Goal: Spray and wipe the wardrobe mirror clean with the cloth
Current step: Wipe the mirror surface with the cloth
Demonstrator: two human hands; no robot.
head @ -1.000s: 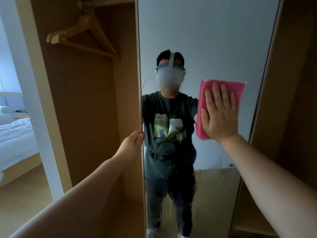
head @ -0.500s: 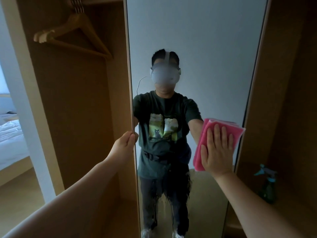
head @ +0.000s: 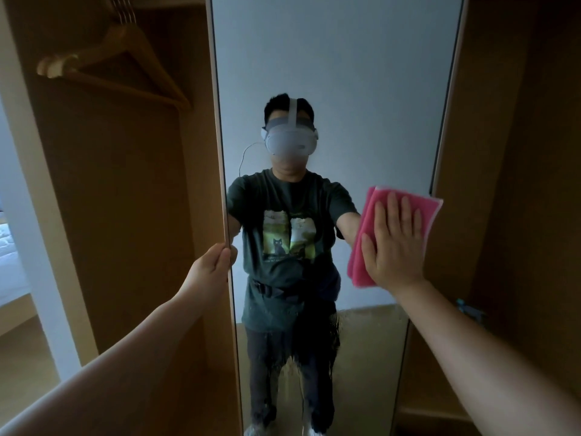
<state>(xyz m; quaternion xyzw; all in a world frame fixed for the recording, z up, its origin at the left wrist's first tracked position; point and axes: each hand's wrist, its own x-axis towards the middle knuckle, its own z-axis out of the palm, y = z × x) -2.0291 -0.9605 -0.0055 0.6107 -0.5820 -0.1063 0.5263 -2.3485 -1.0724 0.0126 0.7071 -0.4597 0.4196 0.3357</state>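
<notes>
mirror (head: 345, 73) upright, straight ahead, between two wooden wardrobe compartments. right hand (head: 393, 247) flat, fingers straight, slightly spread, pressing folded pink cloth (head: 366, 228) on glass near right edge, about mid-height. left hand (head: 212, 265) curled round mirror's left edge, gripping it. wet streaks (head: 314, 357) on lower glass. wooden hangers (head: 125, 67) on rail, left compartment.
</notes>
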